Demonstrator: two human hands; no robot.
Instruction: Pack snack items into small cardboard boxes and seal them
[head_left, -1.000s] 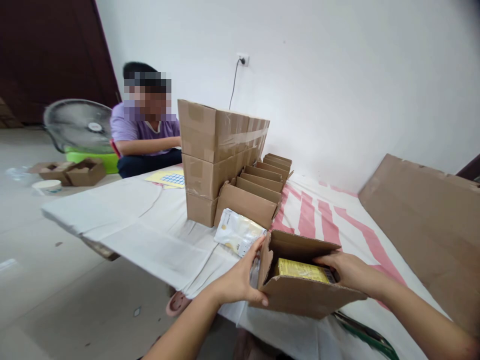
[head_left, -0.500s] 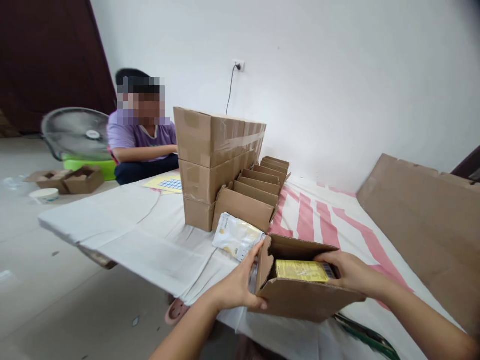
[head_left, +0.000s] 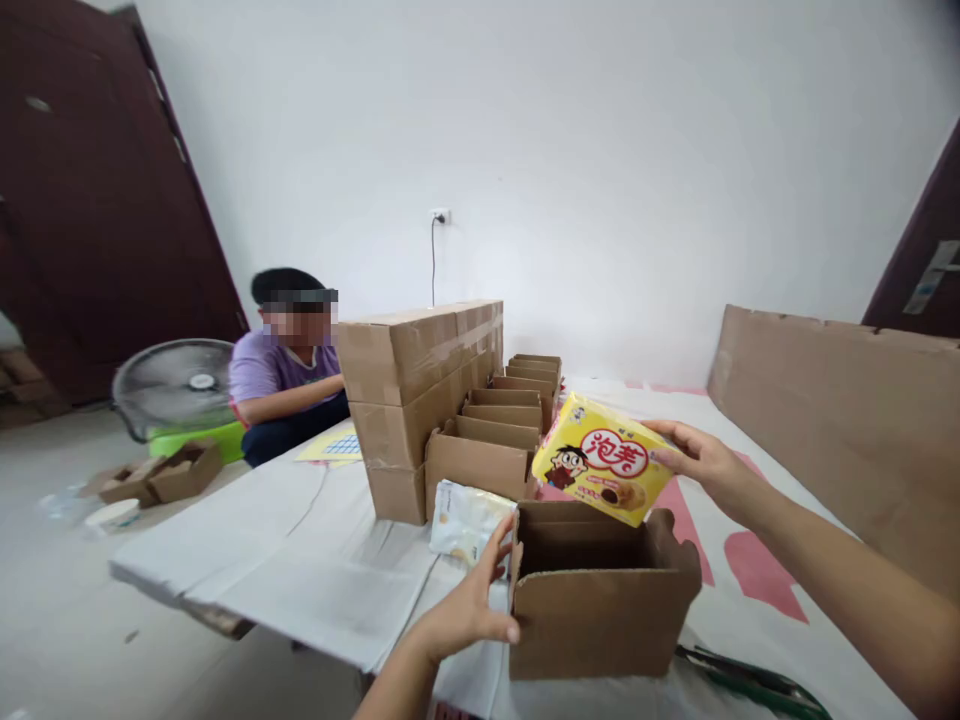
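1. By the right hand [head_left: 705,465], a yellow pack [head_left: 604,460] is grasped at its right end; it is held tilted at the back of the open carton [head_left: 592,625], and whether the two touch cannot be told.
2. The left hand [head_left: 461,615] is spread, unclenched, with its thumb laid against the carton's left end.
3. The carton is set by the counter's [head_left: 300,580] near edge; to its right, a green-handled tool [head_left: 765,690] is placed.
4. A pale pouch [head_left: 465,515] is laid beyond the left hand.
5. Farther back, a row of open boxes [head_left: 484,470] is flanked on its left by stacked, taped boxes [head_left: 375,430].
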